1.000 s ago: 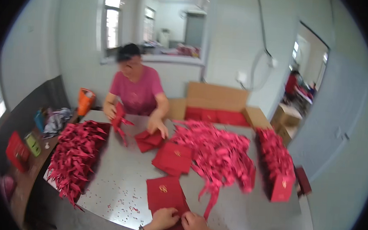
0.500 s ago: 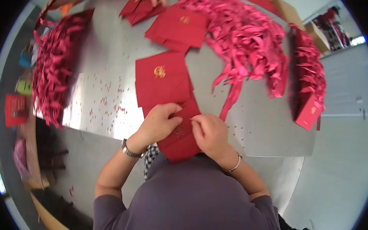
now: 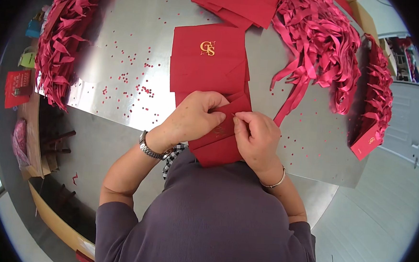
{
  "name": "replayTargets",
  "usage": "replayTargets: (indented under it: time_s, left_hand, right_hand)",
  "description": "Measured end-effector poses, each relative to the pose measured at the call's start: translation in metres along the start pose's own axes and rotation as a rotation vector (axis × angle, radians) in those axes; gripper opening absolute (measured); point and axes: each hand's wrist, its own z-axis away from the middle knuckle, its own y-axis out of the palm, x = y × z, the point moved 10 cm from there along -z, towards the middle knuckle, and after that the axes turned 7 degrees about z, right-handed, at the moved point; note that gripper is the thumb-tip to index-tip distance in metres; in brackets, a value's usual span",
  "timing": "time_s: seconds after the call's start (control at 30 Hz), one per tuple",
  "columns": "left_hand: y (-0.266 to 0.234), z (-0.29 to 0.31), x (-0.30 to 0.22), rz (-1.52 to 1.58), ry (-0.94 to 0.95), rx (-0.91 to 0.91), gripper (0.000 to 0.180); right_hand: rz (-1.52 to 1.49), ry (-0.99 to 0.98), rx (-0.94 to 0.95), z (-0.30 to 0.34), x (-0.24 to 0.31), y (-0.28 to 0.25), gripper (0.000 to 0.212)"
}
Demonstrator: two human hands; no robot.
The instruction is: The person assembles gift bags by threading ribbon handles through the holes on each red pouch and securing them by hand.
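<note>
Close against my body lies a red paper bag, folded flat with its fold raised. My left hand is closed on its upper edge, the thumb pressing near the top. My right hand pinches thumb to forefinger right at the bag's edge; a tiny reddish bit shows at the fingertips, too small to name. Just beyond my hands, a stack of flat red bags with a gold print on the top one lies partly beneath the bag I hold.
A second pile of red bags lies farther off, beside a heap of crimson ribbons. Rows of ribboned bags stand at the left and right. Small red paper dots are scattered over the metal table.
The view has shifted, so the table's far side and the other person's hands are out of sight. My two hands keep almost the same hold on the bag.
</note>
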Motion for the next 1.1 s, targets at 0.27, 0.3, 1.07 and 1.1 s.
replayTargets:
  time_s: [0.27, 0.3, 1.07, 1.1]
  left_hand:
    - [0.005, 0.01, -0.016, -0.331, 0.111, -0.088, 0.02]
    - [0.006, 0.01, -0.016, -0.356, 0.127, -0.09, 0.02]
    - [0.004, 0.013, -0.005, -0.28, 0.186, -0.114, 0.023]
    - [0.003, 0.013, -0.006, -0.27, 0.212, -0.119, 0.024]
  right_hand:
    - [0.142, -0.056, 0.059, -0.011, 0.015, 0.002, 0.009]
    - [0.219, -0.091, 0.115, -0.009, 0.019, 0.007, 0.009]
    - [0.046, 0.015, 0.225, -0.012, 0.005, 0.019, 0.008]
    - [0.149, -0.175, 0.146, -0.01, 0.023, 0.013, 0.007]
